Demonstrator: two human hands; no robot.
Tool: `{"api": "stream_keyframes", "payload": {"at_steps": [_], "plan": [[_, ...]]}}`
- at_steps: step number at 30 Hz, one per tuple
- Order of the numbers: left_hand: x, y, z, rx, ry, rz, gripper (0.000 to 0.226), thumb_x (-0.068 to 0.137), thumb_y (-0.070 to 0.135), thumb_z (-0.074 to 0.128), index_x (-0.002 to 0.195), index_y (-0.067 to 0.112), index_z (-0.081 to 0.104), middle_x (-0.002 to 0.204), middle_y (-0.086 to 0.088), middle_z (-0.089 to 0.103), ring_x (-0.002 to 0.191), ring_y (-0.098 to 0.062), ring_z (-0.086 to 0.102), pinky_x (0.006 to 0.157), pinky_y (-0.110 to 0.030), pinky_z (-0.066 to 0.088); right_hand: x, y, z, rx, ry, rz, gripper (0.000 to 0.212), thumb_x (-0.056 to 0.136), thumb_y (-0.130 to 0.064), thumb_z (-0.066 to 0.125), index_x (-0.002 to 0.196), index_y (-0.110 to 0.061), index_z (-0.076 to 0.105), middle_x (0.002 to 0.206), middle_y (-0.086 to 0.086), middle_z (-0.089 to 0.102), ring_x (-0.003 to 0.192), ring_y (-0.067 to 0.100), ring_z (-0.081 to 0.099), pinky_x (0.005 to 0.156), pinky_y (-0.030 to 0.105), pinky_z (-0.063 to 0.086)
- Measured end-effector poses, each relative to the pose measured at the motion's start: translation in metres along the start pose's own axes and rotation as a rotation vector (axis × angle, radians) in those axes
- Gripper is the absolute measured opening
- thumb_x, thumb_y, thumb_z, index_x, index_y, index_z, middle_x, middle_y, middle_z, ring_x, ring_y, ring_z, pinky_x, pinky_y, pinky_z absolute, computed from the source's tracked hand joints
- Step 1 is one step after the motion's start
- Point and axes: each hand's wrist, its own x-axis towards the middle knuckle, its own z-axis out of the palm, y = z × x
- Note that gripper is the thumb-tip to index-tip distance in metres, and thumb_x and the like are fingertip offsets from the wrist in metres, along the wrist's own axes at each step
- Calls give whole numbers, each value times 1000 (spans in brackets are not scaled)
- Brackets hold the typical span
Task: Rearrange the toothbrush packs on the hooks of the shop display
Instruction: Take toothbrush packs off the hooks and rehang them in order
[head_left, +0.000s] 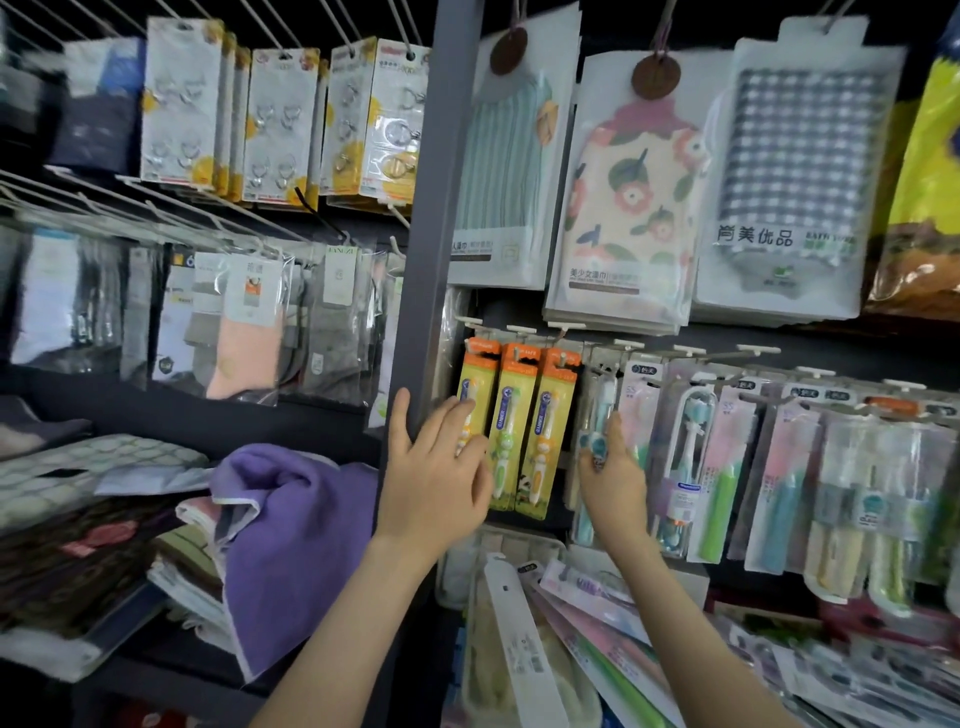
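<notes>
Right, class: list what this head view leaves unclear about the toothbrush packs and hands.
All head view.
1. Leftmost orange pack: lower part hidden by left hand.
2. Right hand: grip on teal pack unclear, own fingers cover it.
3. Rightmost packs: blurred, cut by frame edge.
4. Pack lettering: too small.

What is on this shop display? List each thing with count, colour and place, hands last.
orange toothbrush packs: three, orange and yellow, hanging at centre
clear toothbrush packs: many, pastel, hanging further right
teal toothbrush pack: one, teal, between those groups
towel packs: three stacks, green, floral, checked, top right
hook packs: several, white and yellow, top left
sock packs: many, mixed, middle left
towel: one, purple, left shelf
post: one, grey, centre
loose packs: many, mixed, bottom right
left hand: fingers touch the leftmost orange pack
right hand: grips the teal toothbrush pack
</notes>
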Motion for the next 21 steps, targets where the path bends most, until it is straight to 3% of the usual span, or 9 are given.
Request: {"api": "stream_keyframes", "payload": {"at_steps": [3, 6, 12, 17, 21], "plan": [[0, 1, 0, -18, 31, -12, 21, 81, 24, 49, 78, 16, 69, 115, -8, 64, 112, -21, 58, 114, -55, 14, 4, 8, 7, 4, 1, -21, 61, 98, -22, 44, 151, -26, 12, 122, 16, 54, 73, 21, 51, 66, 29, 40], [0, 2, 1, 9, 9, -11, 22, 80, 26, 50, 80, 17, 69, 117, -9, 63, 113, -22, 57, 114, -56, 12, 11, 11, 10, -13, -12, -20, 62, 98, -22, 44, 151, -28, 11, 121, 16, 53, 75, 21, 49, 68, 31, 41], [0, 4, 2, 36, -5, -13, 19, 79, 28, 54, 81, 16, 69, 117, -9, 62, 114, -22, 58, 113, -58, 14, 34, 6, 18, -141, -65, 56, 65, 98, -19, 44, 151, -22, 7, 77, 10, 58, 61, 22, 51, 50, 31, 38], [0, 3, 3, 40, -10, -26, 25, 82, 30, 52, 80, 13, 70, 115, -11, 63, 110, -23, 59, 113, -56, 16, 35, -1, 26, -235, -108, 76, 68, 95, -12, 41, 151, -18, 3, 97, 17, 62, 76, 30, 59, 59, 35, 47], [-1, 5, 1, 46, -10, -13, 28, 85, 28, 48, 82, 13, 71, 115, -11, 64, 112, -25, 58, 113, -59, 13, 6, -3, 9, -207, -66, 21, 64, 95, -10, 43, 150, -15, 11, 134, 19, 45, 93, 33, 58, 66, 36, 45]]}}
